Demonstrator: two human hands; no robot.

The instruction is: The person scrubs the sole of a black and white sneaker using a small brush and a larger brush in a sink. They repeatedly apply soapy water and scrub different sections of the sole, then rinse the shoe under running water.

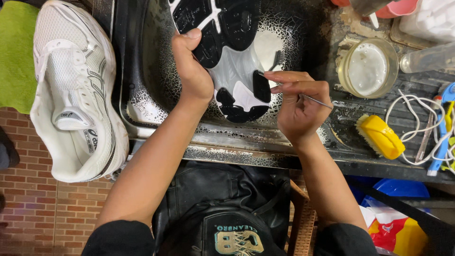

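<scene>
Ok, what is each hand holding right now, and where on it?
The left hand holds the upturned shoe by the edge of its sole, thumb on the tread. The right hand pinches a thin metal pick near its tip end.

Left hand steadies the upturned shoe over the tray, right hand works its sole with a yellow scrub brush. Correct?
Not quite. In the head view the right hand holds a thin metal pick; the yellow scrub brush lies aside. The left hand does steady the upturned shoe.

Black-and-white sole (pixel 232 52), yellow brush (pixel 380 136).
</scene>
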